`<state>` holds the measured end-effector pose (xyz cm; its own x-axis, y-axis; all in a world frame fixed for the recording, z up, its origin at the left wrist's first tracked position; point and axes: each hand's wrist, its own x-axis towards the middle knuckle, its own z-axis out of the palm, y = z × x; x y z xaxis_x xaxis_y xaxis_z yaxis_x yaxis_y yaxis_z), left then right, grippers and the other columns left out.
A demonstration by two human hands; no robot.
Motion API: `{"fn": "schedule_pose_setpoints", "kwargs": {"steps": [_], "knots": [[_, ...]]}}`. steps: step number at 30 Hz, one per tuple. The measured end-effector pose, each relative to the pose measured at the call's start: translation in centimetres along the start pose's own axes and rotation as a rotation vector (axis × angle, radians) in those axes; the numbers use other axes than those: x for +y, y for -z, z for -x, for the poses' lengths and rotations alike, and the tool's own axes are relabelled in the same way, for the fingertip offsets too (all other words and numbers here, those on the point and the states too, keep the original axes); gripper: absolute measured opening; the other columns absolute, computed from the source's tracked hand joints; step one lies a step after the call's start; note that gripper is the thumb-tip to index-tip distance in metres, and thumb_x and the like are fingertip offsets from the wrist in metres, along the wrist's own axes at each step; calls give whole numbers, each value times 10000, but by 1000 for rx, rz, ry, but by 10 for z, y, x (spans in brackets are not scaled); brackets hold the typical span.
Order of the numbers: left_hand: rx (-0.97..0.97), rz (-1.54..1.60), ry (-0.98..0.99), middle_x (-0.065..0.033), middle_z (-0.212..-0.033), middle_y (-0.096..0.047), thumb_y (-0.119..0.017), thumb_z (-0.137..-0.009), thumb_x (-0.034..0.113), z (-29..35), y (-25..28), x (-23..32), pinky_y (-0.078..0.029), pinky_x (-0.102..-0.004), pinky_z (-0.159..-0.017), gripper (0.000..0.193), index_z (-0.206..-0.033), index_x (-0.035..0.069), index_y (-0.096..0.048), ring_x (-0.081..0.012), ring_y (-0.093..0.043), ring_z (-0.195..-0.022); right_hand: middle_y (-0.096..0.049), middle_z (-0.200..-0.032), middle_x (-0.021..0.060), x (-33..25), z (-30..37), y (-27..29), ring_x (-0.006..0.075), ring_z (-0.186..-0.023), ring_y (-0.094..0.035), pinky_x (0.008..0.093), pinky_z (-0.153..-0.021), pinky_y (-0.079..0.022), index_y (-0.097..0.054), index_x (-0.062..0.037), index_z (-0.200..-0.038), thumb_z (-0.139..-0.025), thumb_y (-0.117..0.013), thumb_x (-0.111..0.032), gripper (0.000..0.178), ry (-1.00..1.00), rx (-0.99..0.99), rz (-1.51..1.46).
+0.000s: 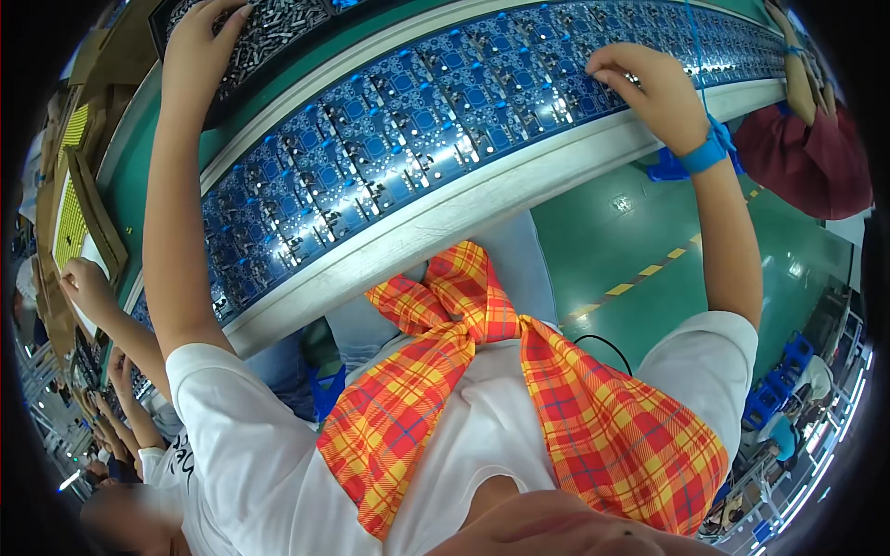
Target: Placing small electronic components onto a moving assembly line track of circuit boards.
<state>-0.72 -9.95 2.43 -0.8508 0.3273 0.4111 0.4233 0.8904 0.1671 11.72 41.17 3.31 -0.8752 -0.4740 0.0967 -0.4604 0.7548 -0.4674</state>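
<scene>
A long row of blue circuit boards (445, 102) lies along a conveyor with pale metal rails. Above the boards' right half is my right hand (654, 93), thumb and forefinger curled together in a pinch; whatever lies between the tips is too small to make out. A blue band (706, 150) with a cord circles that wrist. My left hand (199, 46) reaches to a black tray (215, 116) of small metal parts (278, 37) at the upper left. Its thumb and forefinger come together at the tray, partly cut off by the picture's edge; anything held there is hidden.
The near conveyor rail (426, 222) runs between me and the boards. Cardboard boxes with yellow pieces (69, 222) stand at the left. Another person's hand (88, 283) is at the left, and a person in a maroon top (807, 162) is at the right.
</scene>
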Motion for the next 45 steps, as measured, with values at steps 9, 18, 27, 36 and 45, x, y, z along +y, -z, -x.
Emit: {"fn": "schedule_pose_setpoints", "kwargs": {"steps": [9, 18, 27, 36, 45], "knots": [[17, 95, 72, -89, -1073, -748, -690, -980, 265, -7, -2, 4, -520, -314, -909, 264, -1154, 75, -746, -208, -708, -1015, -687, -967, 103, 3, -12, -3, 301, -895, -673, 379, -782, -542, -697, -49, -1027, -936, -655, -64, 101, 243, 27, 188], [141, 273, 190, -134, -857, -711, -754, -872, 87, -3, 25, 105, -516, -347, -701, 134, -962, -9, -726, -224, -681, -782, -681, -982, 90, 3, -11, -2, 308, -917, -666, 396, -789, -548, -705, -77, -1012, -928, -662, -76, 94, 305, 28, 300], [-152, 576, -75, -126, -933, -758, -744, -888, 69, 9, 21, 219, -549, -318, -774, 140, -1008, 2, -768, -210, -717, -854, -687, -997, 82, -5, -14, 4, 321, -945, -664, 413, -859, -538, -701, -75, -1003, -903, -672, -77, 104, 386, -53, 376], [-375, 880, 24, -114, -939, -744, -741, -894, 63, -4, 1, 255, -541, -322, -816, 154, -1033, 1, -762, -209, -706, -884, -727, -920, 194, -33, -76, 32, 376, -871, -694, 429, -792, -558, -727, 15, -970, -889, -634, -112, 178, 363, 72, 114], [-317, 767, -254, -116, -1030, -745, -701, -935, 134, 13, -40, 268, -545, -335, -838, 189, -1097, 54, -758, -249, -714, -936, -734, -883, 209, -105, -211, 15, 380, -855, -709, 465, -797, -560, -776, -43, -895, -840, -624, -180, 213, -148, -429, 244]]}}
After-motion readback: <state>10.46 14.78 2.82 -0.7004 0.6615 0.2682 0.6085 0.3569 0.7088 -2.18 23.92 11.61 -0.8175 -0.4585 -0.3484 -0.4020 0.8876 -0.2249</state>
